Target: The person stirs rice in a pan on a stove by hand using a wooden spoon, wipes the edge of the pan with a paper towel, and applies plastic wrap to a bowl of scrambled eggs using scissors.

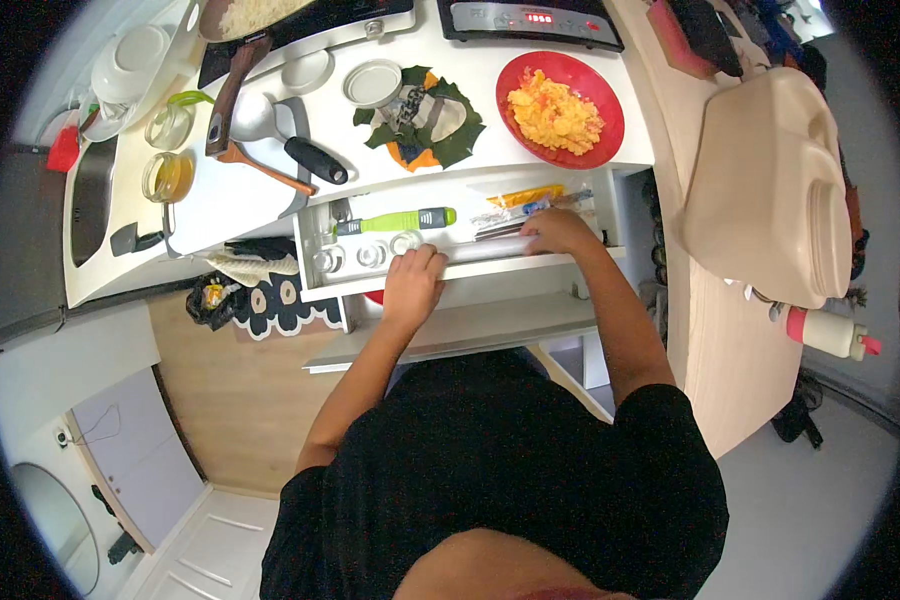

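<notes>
An open white drawer lies in front of me, below the worktop. My left hand is over its front edge, fingers curled inward beside a small glass jar. Reaching inside at the right, my right hand has its fingertips low, near dark chopsticks. A pale, translucent roll lies along the drawer front between both hands; whether either hand grips it is hidden. Behind it are a green-and-grey handled utensil and plastic-wrapped items. Another glass jar sits left.
On the worktop stand a red plate of scrambled eggs, a leaf-shaped mat, a white lid and a ladle. A pan of rice overhangs with its handle. A second open drawer sits below.
</notes>
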The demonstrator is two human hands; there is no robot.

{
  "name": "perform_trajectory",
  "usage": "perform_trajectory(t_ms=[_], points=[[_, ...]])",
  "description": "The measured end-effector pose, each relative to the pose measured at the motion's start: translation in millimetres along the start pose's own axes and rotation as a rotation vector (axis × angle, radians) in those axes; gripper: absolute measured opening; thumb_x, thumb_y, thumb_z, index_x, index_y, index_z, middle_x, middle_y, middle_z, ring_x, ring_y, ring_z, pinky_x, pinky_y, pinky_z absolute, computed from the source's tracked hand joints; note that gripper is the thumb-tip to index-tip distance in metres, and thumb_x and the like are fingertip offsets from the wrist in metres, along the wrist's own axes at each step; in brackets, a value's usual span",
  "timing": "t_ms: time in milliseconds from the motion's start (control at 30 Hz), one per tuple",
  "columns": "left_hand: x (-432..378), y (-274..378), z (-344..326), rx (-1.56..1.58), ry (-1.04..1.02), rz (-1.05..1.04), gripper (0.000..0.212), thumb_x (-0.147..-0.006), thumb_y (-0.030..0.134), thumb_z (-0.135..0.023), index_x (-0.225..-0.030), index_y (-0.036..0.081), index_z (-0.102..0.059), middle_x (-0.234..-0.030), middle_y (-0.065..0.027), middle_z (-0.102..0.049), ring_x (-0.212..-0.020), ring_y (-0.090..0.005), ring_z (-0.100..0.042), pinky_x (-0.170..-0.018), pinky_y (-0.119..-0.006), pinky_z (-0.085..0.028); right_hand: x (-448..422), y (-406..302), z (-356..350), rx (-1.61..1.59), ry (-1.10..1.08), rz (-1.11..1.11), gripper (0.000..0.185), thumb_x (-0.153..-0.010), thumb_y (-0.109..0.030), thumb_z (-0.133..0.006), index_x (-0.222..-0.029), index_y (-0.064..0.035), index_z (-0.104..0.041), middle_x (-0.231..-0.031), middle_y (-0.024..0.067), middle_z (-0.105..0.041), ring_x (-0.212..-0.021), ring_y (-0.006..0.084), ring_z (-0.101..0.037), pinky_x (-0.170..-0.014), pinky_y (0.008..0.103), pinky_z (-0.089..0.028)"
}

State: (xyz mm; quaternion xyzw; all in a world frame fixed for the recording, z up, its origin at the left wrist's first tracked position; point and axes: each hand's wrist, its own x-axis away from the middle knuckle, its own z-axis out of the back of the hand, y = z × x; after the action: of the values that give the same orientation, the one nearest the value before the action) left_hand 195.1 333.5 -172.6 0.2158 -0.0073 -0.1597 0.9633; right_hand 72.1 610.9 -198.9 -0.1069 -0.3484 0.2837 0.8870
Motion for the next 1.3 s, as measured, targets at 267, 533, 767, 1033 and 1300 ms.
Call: perform_trajectory(t_ms=[267, 533, 767, 1033, 1300], points=[[0.1, 8.3, 4.1, -0.133, 0.063, -0.022, 0.027, -0.065, 0.015, -0.07, -0.089, 0.01, -0.056, -0.094, -0.0055, -0.052, -0.087, -0.0223, -0.052, -0.074, -0.037, -0.039, -3.9, 2.4, 12.0, -0.007, -0.082, -0.024, 0.041, -0.066, -0.035, -0.071, -0.098, -0.0109, -0.067, -0.097, 0.0115, -0.066, -0.091, 0.029, -0.062, -0.083, 0.0424, -0.047], [-10.0, 1.8, -5.7, -0.271, 0.21, 0.028, 0.034, -0.068, 0.021, -0.068, -0.098, 0.012, -0.055, -0.098, -0.0037, -0.05, -0.091, -0.0205, -0.05, -0.078, -0.037, -0.036, 82.5, -43.9, 54.7, -0.15, 0.235, -0.178, 0.041, -0.071, -0.037, -0.069, -0.098, -0.0097, -0.055, -0.101, 0.0124, -0.065, -0.095, 0.0292, -0.062, -0.08, 0.0415, -0.047], [-45.8, -9.2, -0.7, -0.216, 0.246, 0.013, 0.032, -0.072, 0.011, -0.061, -0.104, 0.01, -0.056, -0.102, -0.0077, -0.052, -0.093, -0.0246, -0.05, -0.08, -0.038, -0.036, 142.1, -89.9, 54.8, -0.382, 0.379, -0.232, 0.042, -0.075, -0.032, -0.07, -0.108, -0.0097, -0.056, -0.105, 0.0136, -0.063, -0.097, 0.0295, -0.061, -0.082, 0.0393, -0.047], [-23.3, 36.1, 27.0, 1.68, -0.168, 0.248, 0.044, -0.078, 0.009, -0.069, -0.116, 0.003, -0.049, -0.109, -0.0063, -0.054, -0.108, -0.019, -0.052, -0.091, -0.032, -0.042, 119.0, -134.9, 23.3, -0.694, 0.65, -0.137, 0.048, -0.075, -0.027, -0.072, -0.114, -0.0048, -0.055, -0.111, 0.0149, -0.06, -0.099, 0.0283, -0.06, -0.085, 0.0346, -0.046], [12.9, 42.7, 61.8, 1.833, 0.104, 0.48, 0.039, -0.086, 0.004, -0.06, -0.122, 0.003, -0.046, -0.112, -0.0071, -0.055, -0.099, -0.0142, -0.057, -0.083, -0.027, -0.052, 104.7, -190.7, 10.1, -0.391, 0.835, 0.068, 0.043, -0.078, -0.027, -0.069, -0.113, -0.0061, -0.057, -0.105, 0.013, -0.06, -0.094, 0.027, -0.061, -0.083, 0.0356, -0.047]])
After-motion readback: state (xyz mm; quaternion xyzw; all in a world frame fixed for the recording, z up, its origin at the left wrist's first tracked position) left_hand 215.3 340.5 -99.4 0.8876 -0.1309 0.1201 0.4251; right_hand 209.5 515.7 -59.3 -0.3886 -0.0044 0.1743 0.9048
